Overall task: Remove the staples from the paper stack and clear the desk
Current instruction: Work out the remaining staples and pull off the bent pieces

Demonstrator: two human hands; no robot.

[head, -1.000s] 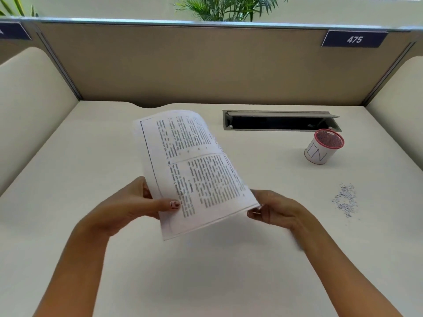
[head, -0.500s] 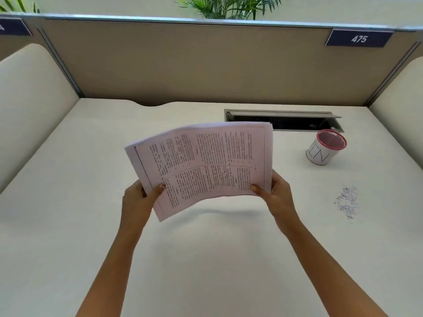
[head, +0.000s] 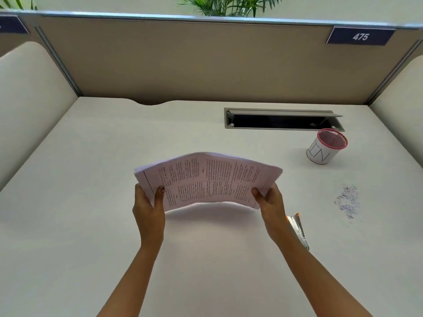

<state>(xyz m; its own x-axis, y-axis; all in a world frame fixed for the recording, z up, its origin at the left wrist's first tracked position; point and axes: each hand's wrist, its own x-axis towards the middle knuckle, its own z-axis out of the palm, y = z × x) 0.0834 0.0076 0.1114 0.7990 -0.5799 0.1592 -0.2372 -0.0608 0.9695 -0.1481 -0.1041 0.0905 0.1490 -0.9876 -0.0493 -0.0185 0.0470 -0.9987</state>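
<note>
Above the middle of the counter (head: 91, 202), we hold the paper stack (head: 210, 179) clear of the surface by its two near corners, and it bows upward between them. Our left grip (head: 147, 209) pinches the left corner, thumb on the printed top page and fingers behind. Our right grip (head: 271, 207) pinches the right corner the same way. Print covers the top page in columns, too small for us to read.

Just beside our right forearm a white and orange stapler (head: 298, 229) lies on the counter, partly hidden by the arm. Farther right is a loose heap of staples (head: 349, 201). Behind that stands a cup (head: 320, 154) with a pink mesh rim, wrapped in white paper hand-lettered "IN"; we see only mesh inside it. Near the cup, a cable slot (head: 281, 121) in the counter has its lid tipped up and is dark within. On the partition (head: 206, 65), a dark plate (head: 360, 37) reads "475".
</note>
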